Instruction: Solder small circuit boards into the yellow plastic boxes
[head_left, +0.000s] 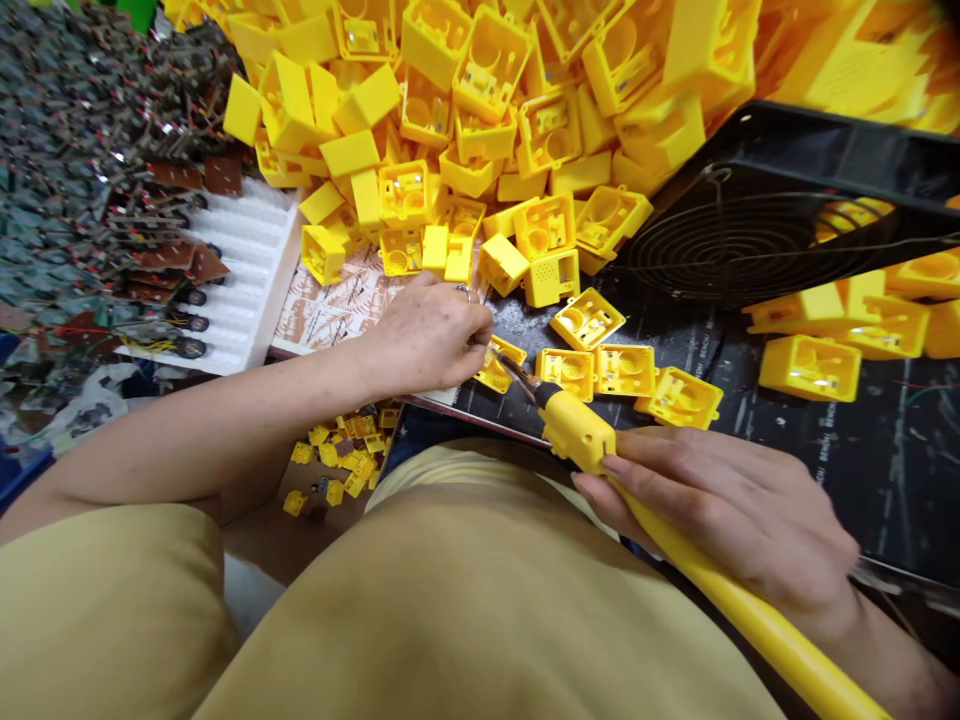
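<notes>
My right hand (742, 510) is wrapped around the yellow handle of a soldering iron (577, 430), which has a black collar and a metal tip. The tip points left and reaches into a small yellow plastic housing (502, 366) at the bench edge. Beside that housing, my left hand (439, 330) is closed with its fingers curled in. What those fingers pinch, if anything, is hidden. Several open yellow housings (624, 371) lie just right of the tip, with metal contacts inside.
Yellow housings (487, 70) are heaped at the back. A black fan (720, 220) with a wire guard stands at the right. On the left, a ridged white foam tray (247, 270) sits beside piled circuit boards (90, 180). Below the bench edge, a box holds more yellow pieces (349, 455).
</notes>
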